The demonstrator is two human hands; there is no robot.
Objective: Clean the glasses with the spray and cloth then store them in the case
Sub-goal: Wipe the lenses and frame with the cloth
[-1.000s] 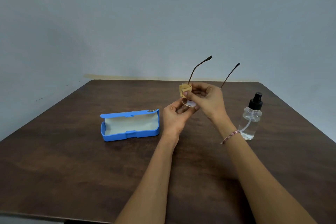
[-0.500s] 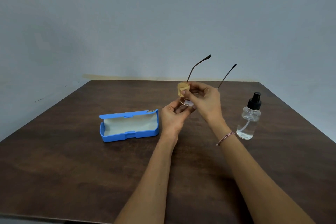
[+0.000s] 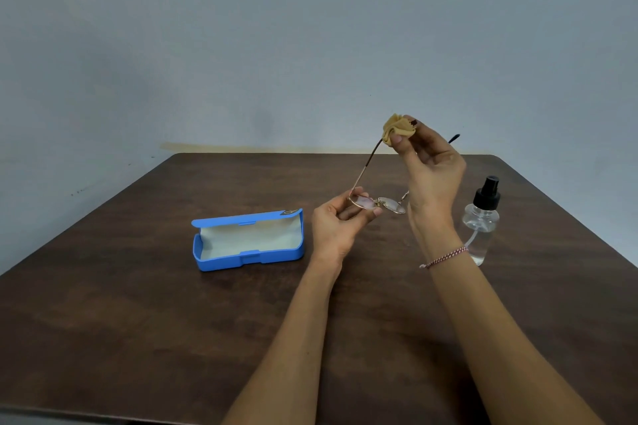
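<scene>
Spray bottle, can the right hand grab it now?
Probably yes, once it lets go: the right hand pinches the tan cloth, so it's full. The spray bottle stands upright on the table just beside that wrist, with nothing between them.

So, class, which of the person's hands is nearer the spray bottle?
Right. The right hand, pinching the cloth, is up beside the spray bottle, on its case side. The left hand, holding the glasses, is farther off, between the right hand and the case.
</scene>
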